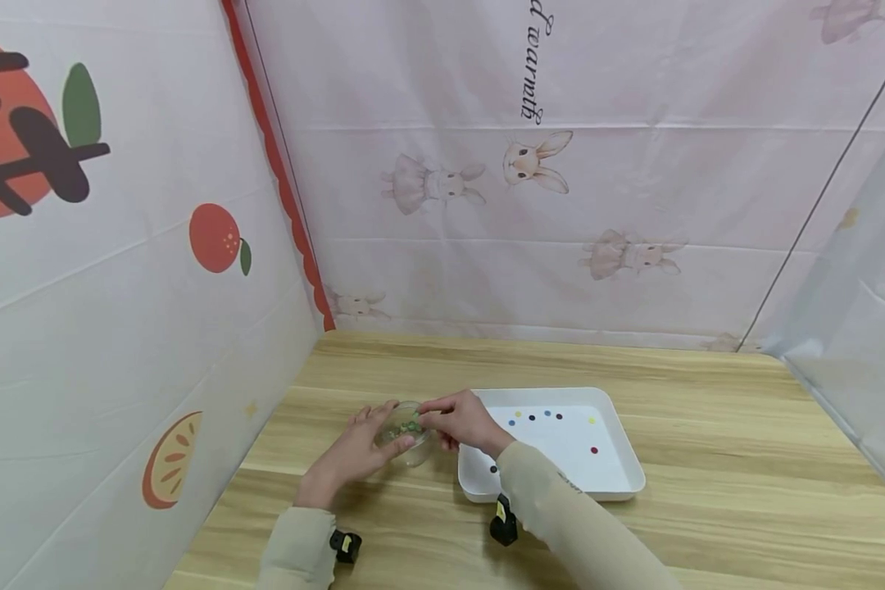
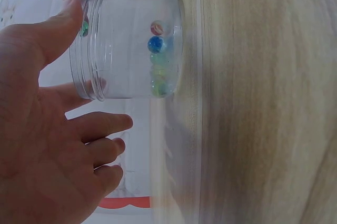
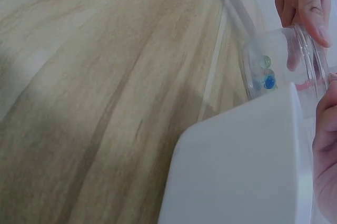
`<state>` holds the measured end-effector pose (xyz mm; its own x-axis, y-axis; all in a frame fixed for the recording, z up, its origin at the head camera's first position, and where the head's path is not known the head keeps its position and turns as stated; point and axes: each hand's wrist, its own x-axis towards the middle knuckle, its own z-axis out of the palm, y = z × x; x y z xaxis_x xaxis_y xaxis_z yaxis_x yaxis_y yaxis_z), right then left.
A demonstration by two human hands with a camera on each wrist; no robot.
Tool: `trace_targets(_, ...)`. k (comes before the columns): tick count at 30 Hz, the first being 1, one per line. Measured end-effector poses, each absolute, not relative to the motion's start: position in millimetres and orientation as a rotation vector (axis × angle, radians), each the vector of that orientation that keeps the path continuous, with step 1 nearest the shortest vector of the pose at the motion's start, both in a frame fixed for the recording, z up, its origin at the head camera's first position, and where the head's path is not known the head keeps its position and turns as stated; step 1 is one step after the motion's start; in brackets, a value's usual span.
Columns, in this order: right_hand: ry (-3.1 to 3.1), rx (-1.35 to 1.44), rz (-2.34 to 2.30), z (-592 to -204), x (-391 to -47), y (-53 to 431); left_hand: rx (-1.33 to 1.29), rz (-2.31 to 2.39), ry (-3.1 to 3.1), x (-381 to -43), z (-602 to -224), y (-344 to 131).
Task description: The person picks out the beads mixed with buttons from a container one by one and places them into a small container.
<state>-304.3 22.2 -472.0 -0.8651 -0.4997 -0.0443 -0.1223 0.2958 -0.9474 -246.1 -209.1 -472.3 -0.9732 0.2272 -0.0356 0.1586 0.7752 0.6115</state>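
A clear round jar stands upright on the wooden table, with several glass marbles on its bottom, blue, pale green and orange-streaked. My left hand holds the jar at its mouth, thumb on the near side of the rim and fingers round the far side. Over the opening, my right hand pinches with thumb and forefinger. A green marble shows through the glass at the rim, right at those fingertips, which partly hide it.
Just right of the jar is a shallow white tray, its floor marked with several small coloured dots. My right forearm crosses over its near left corner. Printed curtains rise behind the table and on both sides.
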Motion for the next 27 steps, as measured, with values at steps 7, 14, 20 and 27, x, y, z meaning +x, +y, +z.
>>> trace_targets(7,2.233,-0.550,-1.597,-471.1,-301.4,23.3,0.303,0.965,2.843,-246.0,-469.6,-206.7)
trace_targets(14,2.316,-0.582,-1.542,-467.1,-300.1,33.6,0.330,0.975,2.830,-250.4,-470.9,-204.7)
trace_targets(20,2.501,-0.637,-1.475,-454.4,-298.8,47.6,0.405,0.952,2.900,-256.0,-464.3,-207.7)
trace_targets(27,2.665,-0.643,-1.428,-438.6,-299.3,62.7,0.510,0.909,3.054,-266.9,-443.9,-203.4)
